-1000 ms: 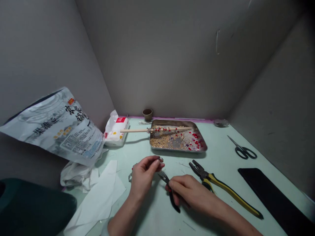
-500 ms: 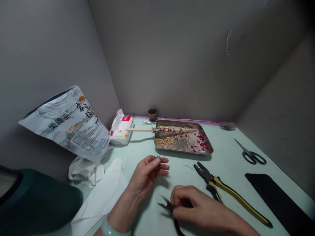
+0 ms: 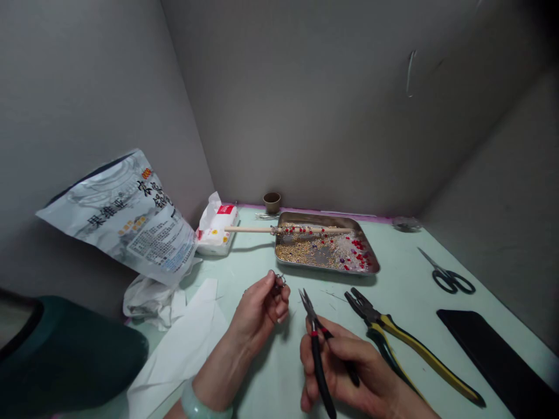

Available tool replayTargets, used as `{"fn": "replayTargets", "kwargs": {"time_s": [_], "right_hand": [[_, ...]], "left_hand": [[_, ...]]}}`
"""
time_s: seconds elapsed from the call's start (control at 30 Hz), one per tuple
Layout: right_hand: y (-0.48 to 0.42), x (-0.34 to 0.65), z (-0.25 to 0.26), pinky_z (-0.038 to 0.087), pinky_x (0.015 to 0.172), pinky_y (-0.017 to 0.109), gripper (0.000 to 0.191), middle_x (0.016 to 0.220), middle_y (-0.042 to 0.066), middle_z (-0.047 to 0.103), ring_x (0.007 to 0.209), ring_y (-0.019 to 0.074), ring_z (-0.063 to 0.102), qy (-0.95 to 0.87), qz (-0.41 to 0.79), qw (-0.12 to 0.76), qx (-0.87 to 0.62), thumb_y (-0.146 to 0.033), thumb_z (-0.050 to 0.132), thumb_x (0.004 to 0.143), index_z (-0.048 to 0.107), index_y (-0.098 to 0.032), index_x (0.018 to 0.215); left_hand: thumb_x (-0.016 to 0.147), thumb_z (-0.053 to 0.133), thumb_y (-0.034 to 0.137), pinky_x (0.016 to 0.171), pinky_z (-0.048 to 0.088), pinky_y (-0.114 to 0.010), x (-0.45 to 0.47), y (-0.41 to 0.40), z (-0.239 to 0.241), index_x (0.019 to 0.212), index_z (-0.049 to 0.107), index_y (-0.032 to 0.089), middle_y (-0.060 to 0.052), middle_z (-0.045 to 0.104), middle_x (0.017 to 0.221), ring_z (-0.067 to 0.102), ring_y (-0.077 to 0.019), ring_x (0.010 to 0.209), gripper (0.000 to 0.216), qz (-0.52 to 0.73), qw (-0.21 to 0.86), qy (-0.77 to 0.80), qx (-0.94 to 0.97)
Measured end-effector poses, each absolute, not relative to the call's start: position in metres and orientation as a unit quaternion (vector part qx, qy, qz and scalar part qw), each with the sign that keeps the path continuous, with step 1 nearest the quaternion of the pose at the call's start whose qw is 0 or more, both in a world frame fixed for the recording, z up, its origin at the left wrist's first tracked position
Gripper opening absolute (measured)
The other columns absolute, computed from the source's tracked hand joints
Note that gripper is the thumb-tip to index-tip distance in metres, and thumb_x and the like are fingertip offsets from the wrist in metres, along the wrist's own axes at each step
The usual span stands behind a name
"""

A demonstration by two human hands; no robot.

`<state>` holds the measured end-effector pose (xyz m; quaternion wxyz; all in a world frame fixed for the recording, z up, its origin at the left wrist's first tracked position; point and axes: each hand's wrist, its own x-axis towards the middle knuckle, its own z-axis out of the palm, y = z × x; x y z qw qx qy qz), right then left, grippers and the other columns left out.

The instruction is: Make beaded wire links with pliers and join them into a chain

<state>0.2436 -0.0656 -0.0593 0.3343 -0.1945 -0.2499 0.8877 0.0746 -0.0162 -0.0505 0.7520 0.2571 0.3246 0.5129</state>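
Between thumb and fingers, my left hand [image 3: 261, 308] pinches a small piece of bent wire [image 3: 280, 280], looped at the end; its finer detail is too small to make out. My right hand [image 3: 349, 364] grips needle-nose pliers [image 3: 313, 326] with black handles and red bands. Their jaws point up and away, slightly parted, just right of the wire and apart from it. Beyond both hands lies a metal tray [image 3: 325, 270] of gold, clear and red beads. A wooden stick [image 3: 248, 230] with beads strung around it rests across the tray and a tissue pack [image 3: 217, 233].
Yellow-and-black combination pliers [image 3: 379, 320] lie right of my right hand. Farther right are scissors [image 3: 449, 276] and a black flat case [image 3: 484, 349]. A small cup [image 3: 272, 202] stands at the back. At left are a silver pouch [image 3: 131, 215], white paper [image 3: 187, 343] and a dark green container [image 3: 82, 349].
My right hand has turned the needle-nose pliers from pointing left to pointing upward, nearer my left hand. My left fingers have curled in more around the wire piece.
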Motion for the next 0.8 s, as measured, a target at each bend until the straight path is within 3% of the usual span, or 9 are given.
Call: {"fn": "replayTargets", "kwargs": {"time_s": [0.2, 0.3, 0.4, 0.47, 0.67, 0.8], "right_hand": [[-0.063, 0.243, -0.048, 0.043, 0.087, 0.054, 0.029, 0.099, 0.014, 0.066, 0.095, 0.0304, 0.064, -0.295, 0.865, 0.367, -0.172, -0.028, 0.065, 0.076, 0.055, -0.016, 0.101], [-0.062, 0.243, -0.045, 0.045, 0.082, 0.056, 0.020, 0.091, 0.010, 0.065, 0.086, 0.0272, 0.064, -0.279, 0.878, 0.363, -0.141, -0.032, 0.056, 0.082, 0.056, -0.017, 0.095], [-0.060, 0.245, -0.043, 0.052, 0.063, 0.043, 0.024, 0.090, 0.010, 0.060, 0.076, 0.0234, 0.061, -0.310, 0.865, 0.364, -0.152, -0.039, 0.053, 0.083, 0.055, -0.016, 0.087], [-0.059, 0.248, -0.042, 0.049, 0.054, 0.034, 0.026, 0.089, 0.010, 0.059, 0.069, 0.0191, 0.058, -0.356, 0.837, 0.367, -0.198, -0.041, 0.051, 0.085, 0.055, -0.015, 0.086], [-0.057, 0.252, -0.046, 0.044, 0.059, 0.027, 0.024, 0.077, 0.004, 0.061, 0.062, 0.0130, 0.054, -0.509, 0.660, 0.361, -0.418, -0.039, 0.049, 0.090, 0.052, -0.016, 0.082], [-0.057, 0.251, -0.051, 0.041, 0.056, 0.025, 0.026, 0.070, 0.003, 0.061, 0.061, 0.0122, 0.054, -0.546, 0.601, 0.342, -0.473, -0.039, 0.047, 0.091, 0.052, -0.016, 0.079]], "left_hand": [[0.082, 0.059, 0.037, 0.045, 0.034, -0.020, 0.074, -0.019, -0.053, 0.083, 0.059, 0.013, -0.005, 0.060, 0.075, 0.046, -0.0065, 0.049, 0.024, 0.501, 0.769, 0.300, 0.260], [0.083, 0.058, 0.033, 0.046, 0.035, -0.020, 0.073, -0.020, -0.054, 0.082, 0.059, 0.012, -0.007, 0.061, 0.085, 0.048, -0.0067, 0.052, 0.022, 0.509, 0.765, 0.286, 0.271], [0.085, 0.057, 0.033, 0.046, 0.033, -0.020, 0.073, -0.020, -0.054, 0.079, 0.057, 0.013, -0.004, 0.058, 0.077, 0.043, -0.0054, 0.049, 0.021, 0.507, 0.775, 0.270, 0.263], [0.086, 0.056, 0.033, 0.046, 0.032, -0.020, 0.074, -0.020, -0.054, 0.077, 0.055, 0.014, -0.001, 0.053, 0.070, 0.040, -0.0051, 0.048, 0.021, 0.500, 0.786, 0.259, 0.257], [0.088, 0.050, 0.033, 0.048, 0.032, -0.021, 0.076, -0.022, -0.052, 0.076, 0.051, 0.015, 0.000, 0.050, 0.068, 0.037, -0.0064, 0.049, 0.022, 0.496, 0.780, 0.259, 0.280], [0.088, 0.048, 0.032, 0.047, 0.032, -0.022, 0.079, -0.024, -0.050, 0.074, 0.049, 0.016, 0.000, 0.048, 0.068, 0.037, -0.0076, 0.050, 0.022, 0.493, 0.766, 0.269, 0.312]]}}
